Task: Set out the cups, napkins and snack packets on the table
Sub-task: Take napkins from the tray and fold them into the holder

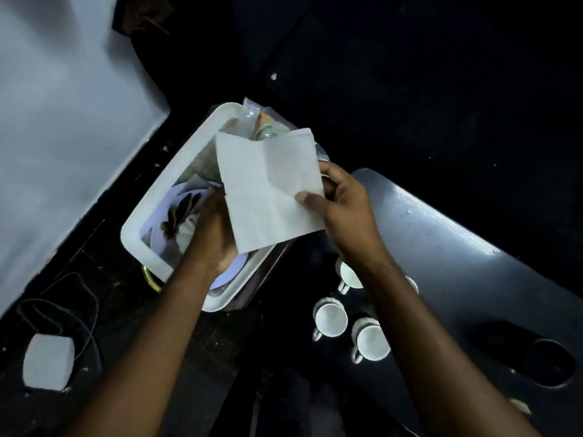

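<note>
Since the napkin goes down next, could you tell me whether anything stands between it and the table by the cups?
Nothing visible does. Both hands hold the napkin above the tray; the cups stand lower right on the dark table, whose surface is too dim to read fully.

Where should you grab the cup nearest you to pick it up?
By its handle. The nearest cup stands upright with its mouth up, and the handle sticks out at its lower left, toward the person. A hand coming from that near side could probably pinch the loop without bumping the neighbouring cup.
</note>
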